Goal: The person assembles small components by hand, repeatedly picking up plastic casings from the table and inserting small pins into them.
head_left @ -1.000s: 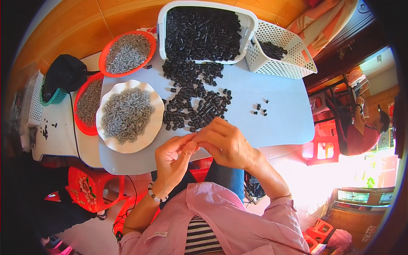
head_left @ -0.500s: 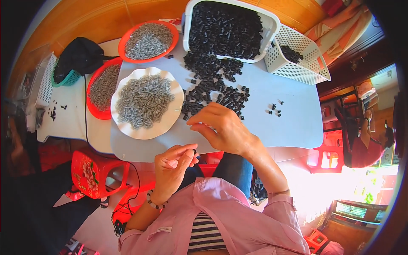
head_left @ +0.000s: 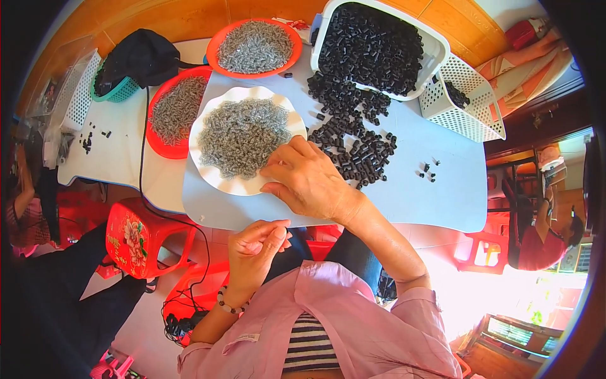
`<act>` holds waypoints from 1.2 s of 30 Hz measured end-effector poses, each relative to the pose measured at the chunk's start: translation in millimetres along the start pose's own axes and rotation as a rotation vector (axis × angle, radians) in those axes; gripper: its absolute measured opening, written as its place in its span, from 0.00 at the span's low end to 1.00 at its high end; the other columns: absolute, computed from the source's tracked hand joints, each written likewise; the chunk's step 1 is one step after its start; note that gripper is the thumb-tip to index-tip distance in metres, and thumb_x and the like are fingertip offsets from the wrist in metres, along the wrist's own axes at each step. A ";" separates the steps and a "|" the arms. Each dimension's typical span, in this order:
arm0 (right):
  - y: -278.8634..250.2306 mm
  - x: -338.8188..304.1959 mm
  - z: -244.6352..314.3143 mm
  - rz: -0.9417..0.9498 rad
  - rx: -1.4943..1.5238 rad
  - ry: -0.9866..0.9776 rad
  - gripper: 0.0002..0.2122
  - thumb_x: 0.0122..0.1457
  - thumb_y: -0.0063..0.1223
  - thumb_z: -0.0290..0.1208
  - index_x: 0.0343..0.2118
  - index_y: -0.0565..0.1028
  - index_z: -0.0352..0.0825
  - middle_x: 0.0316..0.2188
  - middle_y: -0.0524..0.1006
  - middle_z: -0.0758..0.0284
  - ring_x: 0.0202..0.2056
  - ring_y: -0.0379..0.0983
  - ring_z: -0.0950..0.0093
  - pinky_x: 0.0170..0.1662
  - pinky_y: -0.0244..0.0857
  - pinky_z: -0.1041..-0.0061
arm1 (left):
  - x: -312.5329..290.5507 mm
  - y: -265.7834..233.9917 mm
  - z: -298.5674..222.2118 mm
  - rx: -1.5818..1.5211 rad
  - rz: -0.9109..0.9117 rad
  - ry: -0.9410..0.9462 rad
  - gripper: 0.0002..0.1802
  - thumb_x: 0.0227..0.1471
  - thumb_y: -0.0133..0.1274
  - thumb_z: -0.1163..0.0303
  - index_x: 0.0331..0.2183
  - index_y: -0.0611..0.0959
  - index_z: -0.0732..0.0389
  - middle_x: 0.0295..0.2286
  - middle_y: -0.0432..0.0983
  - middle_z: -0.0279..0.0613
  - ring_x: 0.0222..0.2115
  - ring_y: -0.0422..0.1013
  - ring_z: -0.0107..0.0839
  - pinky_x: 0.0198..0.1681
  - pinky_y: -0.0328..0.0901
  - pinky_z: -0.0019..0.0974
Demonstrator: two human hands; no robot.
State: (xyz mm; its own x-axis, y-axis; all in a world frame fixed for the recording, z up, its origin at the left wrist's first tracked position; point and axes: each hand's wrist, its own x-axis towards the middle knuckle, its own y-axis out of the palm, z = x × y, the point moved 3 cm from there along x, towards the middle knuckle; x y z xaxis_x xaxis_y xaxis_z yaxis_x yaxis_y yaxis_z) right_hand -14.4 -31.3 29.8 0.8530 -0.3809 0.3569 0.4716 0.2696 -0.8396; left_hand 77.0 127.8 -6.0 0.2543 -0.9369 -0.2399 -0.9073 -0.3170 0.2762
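My right hand reaches over the near right rim of a white wavy-edged plate, its thumb and fingers drawn together beside heaped small silvery springs. What lies between those fingertips is hidden. Nearer my body, my left hand is held palm up in front of the table edge, thumb against curled fingers. It pinches a small black plastic piece, which showed at the fingertips earlier and is mostly covered now. Loose black cylindrical pieces lie in a pile just beyond my right hand.
A white tub full of black pieces tips onto the table, beside a perforated white basket. Two red bowls hold more springs. A few black parts lie at right. A red stool stands left; other people are nearby.
My right hand has moved left from beside the black pieces to the springs on the plate. My left hand stays nearly in place. The whole view has shifted slightly.
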 end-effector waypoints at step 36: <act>-12.3 0.3 -6.1 0.053 0.083 0.001 0.08 0.47 0.62 0.24 0.32 0.77 0.37 0.33 0.76 0.68 0.40 0.69 0.63 0.46 0.66 0.66 | 1.9 -6.7 4.6 -0.038 0.009 -0.005 0.13 0.60 0.57 0.70 0.43 0.84 0.68 0.36 0.80 0.41 0.32 0.76 0.25 0.35 0.71 0.27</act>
State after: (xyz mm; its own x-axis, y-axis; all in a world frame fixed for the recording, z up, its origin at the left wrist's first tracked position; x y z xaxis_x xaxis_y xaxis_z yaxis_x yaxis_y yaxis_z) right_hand -21.3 -40.2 37.7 0.8771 -0.3649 0.3123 0.4427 0.3616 -0.8205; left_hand 82.1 128.8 -12.6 0.2446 -0.9388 -0.2424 -0.8959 -0.3144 0.3137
